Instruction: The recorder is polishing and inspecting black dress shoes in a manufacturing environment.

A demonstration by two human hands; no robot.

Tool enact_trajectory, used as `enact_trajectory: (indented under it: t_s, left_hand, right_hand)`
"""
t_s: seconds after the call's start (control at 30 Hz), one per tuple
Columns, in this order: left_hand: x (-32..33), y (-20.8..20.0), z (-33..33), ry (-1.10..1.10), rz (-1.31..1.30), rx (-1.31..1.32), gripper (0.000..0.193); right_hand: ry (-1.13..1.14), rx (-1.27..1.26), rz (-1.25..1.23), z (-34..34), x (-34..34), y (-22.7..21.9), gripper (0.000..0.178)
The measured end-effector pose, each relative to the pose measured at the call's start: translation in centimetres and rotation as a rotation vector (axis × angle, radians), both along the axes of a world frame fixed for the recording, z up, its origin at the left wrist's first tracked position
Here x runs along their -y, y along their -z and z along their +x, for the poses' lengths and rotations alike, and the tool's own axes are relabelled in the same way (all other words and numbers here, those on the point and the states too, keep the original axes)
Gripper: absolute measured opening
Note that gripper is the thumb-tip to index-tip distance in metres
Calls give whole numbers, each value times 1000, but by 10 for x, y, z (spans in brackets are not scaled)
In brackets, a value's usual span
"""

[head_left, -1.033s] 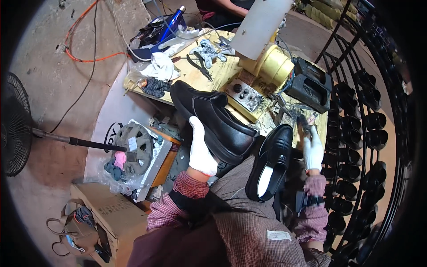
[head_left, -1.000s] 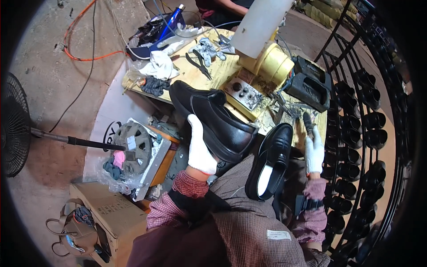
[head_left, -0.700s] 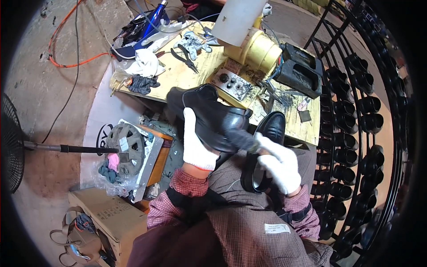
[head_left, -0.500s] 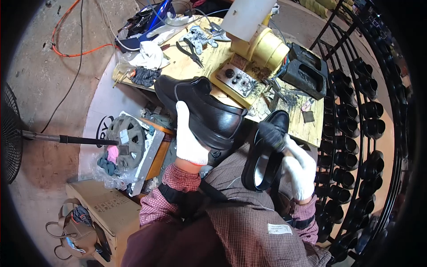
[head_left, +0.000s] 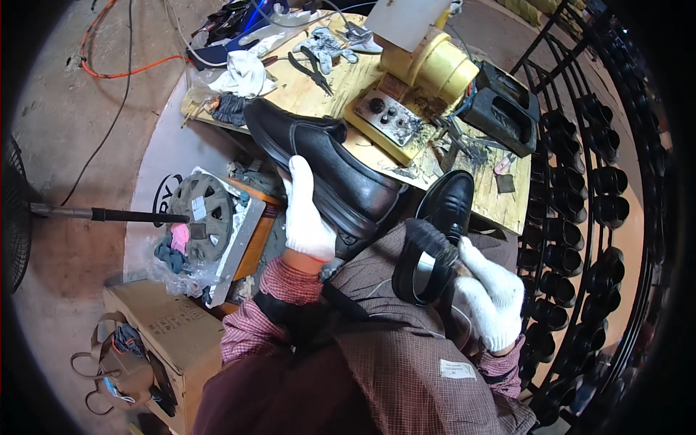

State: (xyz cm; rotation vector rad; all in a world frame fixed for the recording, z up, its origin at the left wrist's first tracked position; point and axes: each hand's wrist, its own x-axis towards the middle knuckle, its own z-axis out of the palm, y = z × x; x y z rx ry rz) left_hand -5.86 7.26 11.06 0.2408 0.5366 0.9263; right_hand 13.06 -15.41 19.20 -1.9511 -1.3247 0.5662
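My left hand [head_left: 310, 217], in a white knit glove, grips a large black leather shoe [head_left: 344, 174] along its sole. The thumb lies up the side, and the toe points to the far left over the table edge. A second black shoe [head_left: 448, 203] rests on my lap, toe away from me, with its pale lining showing. My right hand [head_left: 494, 293], also in a white glove, is closed around a brush [head_left: 432, 242] with dark bristles. The bristles are over the opening of the lap shoe; I cannot tell whether they touch it.
Ahead is a wooden table [head_left: 290, 94] with pliers [head_left: 310, 72], a dirty glove [head_left: 325, 48], a yellow machine with a control box [head_left: 391, 119] and a black mould-like block [head_left: 500, 109]. A shoe rack [head_left: 573, 217] stands right. Left are a fan pole [head_left: 109, 214] and a cardboard box [head_left: 170, 319].
The brush has moved toward me and slightly left, from the lap shoe's front to its opening, uncovering the toe. The shoe in my left hand has shifted a little and shows more of its side.
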Motion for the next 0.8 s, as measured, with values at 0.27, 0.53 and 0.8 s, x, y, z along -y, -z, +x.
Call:
enact_trajectory:
  t_s: [0.27, 0.53, 0.8]
  left_hand:
    - [45, 16, 10, 148, 234, -251, 58]
    - [35, 15, -5, 322, 36, 18, 62]
    - [18, 0, -6, 155, 66, -56, 61]
  right_hand:
    - [-130, 12, 176, -6, -78, 16, 44]
    - [-154, -533, -124, 8, -52, 0, 42]
    - [-152, -712, -251, 25, -53, 8, 41]
